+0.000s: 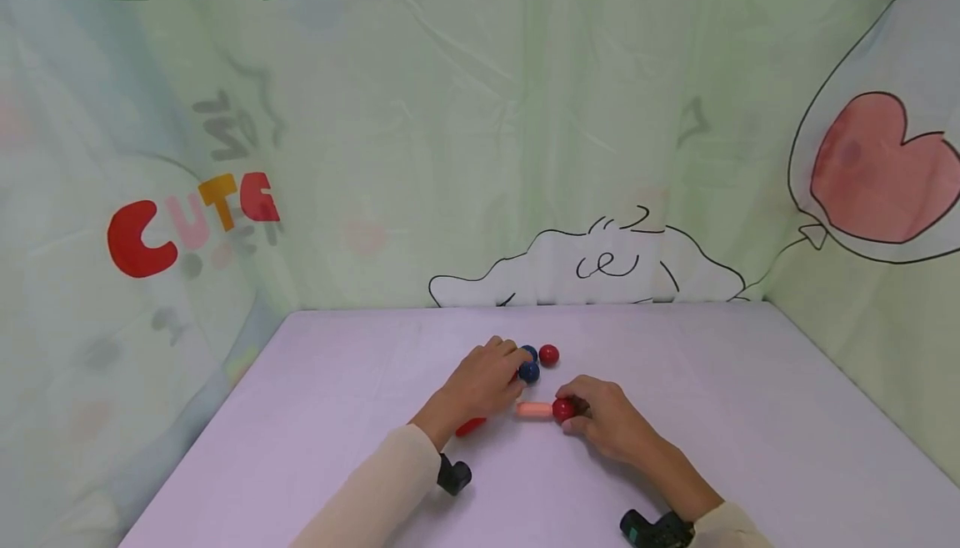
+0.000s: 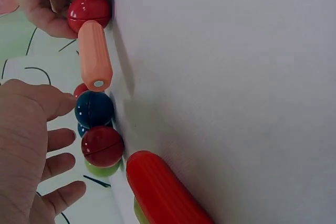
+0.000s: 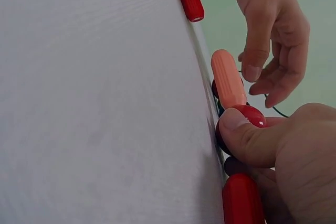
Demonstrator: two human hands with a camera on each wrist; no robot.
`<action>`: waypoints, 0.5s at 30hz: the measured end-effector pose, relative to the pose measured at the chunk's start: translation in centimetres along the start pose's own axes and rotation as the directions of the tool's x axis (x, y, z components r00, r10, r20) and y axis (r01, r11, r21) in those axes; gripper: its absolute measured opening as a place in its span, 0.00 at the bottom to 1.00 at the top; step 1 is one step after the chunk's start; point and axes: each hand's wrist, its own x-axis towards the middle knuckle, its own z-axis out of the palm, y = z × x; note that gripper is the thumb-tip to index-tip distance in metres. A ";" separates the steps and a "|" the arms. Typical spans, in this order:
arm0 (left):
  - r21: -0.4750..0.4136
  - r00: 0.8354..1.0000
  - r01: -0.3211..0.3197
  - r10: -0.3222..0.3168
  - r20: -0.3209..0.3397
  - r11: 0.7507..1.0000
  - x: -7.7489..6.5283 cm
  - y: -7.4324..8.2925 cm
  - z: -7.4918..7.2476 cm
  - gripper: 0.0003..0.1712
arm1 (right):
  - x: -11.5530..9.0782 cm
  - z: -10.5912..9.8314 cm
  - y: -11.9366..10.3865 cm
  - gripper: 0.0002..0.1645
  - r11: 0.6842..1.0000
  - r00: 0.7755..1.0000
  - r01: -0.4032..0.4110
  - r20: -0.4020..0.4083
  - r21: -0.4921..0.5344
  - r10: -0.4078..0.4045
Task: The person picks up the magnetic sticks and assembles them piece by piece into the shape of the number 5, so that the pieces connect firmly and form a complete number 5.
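My right hand (image 1: pixel 611 419) pinches a glossy red ball (image 1: pixel 563 409) between thumb and fingers. From that ball a peach ribbed rod (image 1: pixel 534 410) points left, its free end showing a small pale dot (image 2: pixel 98 83) in the left wrist view. The left hand (image 1: pixel 487 377) hovers by a cluster of balls, fingers loosely spread with nothing between them. Beside its fingers are two blue balls (image 1: pixel 529 372), and a dark red ball (image 2: pixel 102 146) and a green one (image 2: pixel 102 169) appear in the left wrist view. The hand partly hides this cluster in the head view.
Another red ball (image 1: pixel 549 354) lies just beyond the blue ones. A red ribbed rod (image 1: pixel 471 426) lies under the left wrist, and a second red rod (image 3: pixel 242 200) is near the right hand. The pale tabletop (image 1: pixel 360 448) ends at a printed curtain (image 1: pixel 405 156).
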 end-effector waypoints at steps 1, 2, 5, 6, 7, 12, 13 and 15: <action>0.012 1.000 -0.002 0.002 0.007 1.000 0.2 0.0 0.0 0.23 | 0.0 0.0 0.0 0.24 1.000 1.000 0.001 -0.002 0.003 -0.001; 0.023 1.000 -0.004 0.003 0.015 1.000 0.4 0.0 0.0 0.24 | 0.0 0.0 0.1 0.24 1.000 1.000 0.004 -0.002 0.003 -0.004; 0.036 1.000 -0.004 0.003 0.028 0.999 0.9 -0.1 0.1 0.25 | 0.0 -0.1 0.2 0.24 1.000 1.000 0.013 -0.002 0.004 -0.013; 0.035 0.999 -0.003 0.002 0.034 0.999 1.0 -0.1 0.1 0.25 | 0.0 -0.1 0.2 0.24 1.000 1.000 0.015 -0.002 0.005 -0.015; 0.031 0.999 -0.001 0.000 0.040 1.000 1.1 -0.1 0.1 0.25 | 0.0 -0.1 0.2 0.24 1.000 1.000 0.015 0.000 0.002 -0.015; 0.008 0.997 0.001 -0.002 0.073 1.000 1.3 0.0 0.3 0.24 | 0.0 -0.1 0.2 0.24 1.000 1.000 0.001 0.006 0.009 -0.001; 0.007 0.997 0.002 -0.002 0.076 1.000 1.4 0.0 0.4 0.23 | 0.0 0.0 0.1 0.24 1.000 1.000 -0.002 0.007 0.011 0.002; 0.016 0.997 -0.002 0.001 0.078 1.000 1.4 0.1 0.5 0.23 | 0.0 0.0 0.1 0.24 1.000 1.000 -0.003 0.008 0.014 0.003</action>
